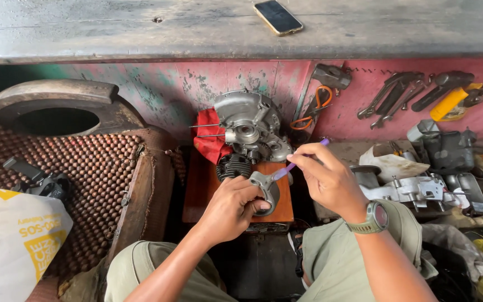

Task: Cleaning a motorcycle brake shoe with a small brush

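Fingers of our left hand (231, 208) wrap tight around a grey cast-metal ring-shaped engine part (266, 189), thumb pressed across its lower rim at six o'clock. Our right hand (326, 178) pinches a slim purple plastic-handled brush or pick (296, 162) between thumb and fingertips, narrow and firm.

We see the ring part as dull silver metal with a thick rounded band and a short lug at its upper left, grimy in places. It sits just above a flat orange-brown wooden block (208, 190), close to centre. Its opening faces toward five o'clock; whether it touches the block we cannot tell.

We hold the purple tool with its long axis running from eight o'clock to two o'clock, lower tip meeting the ring, upper end poking past our knuckles.

Our left forearm comes up from seven o'clock, wrist bent inward. Our right forearm rises from five o'clock, carrying an olive-green wristwatch (373, 218), hand curled downward.

At twelve o'clock from the ring stands a silver finned small engine block (251, 130) against a red crumpled rag (211, 137). Farther up, a dark smartphone with a gold edge (278, 17) lies on the grey worn wooden bench top (113, 28).
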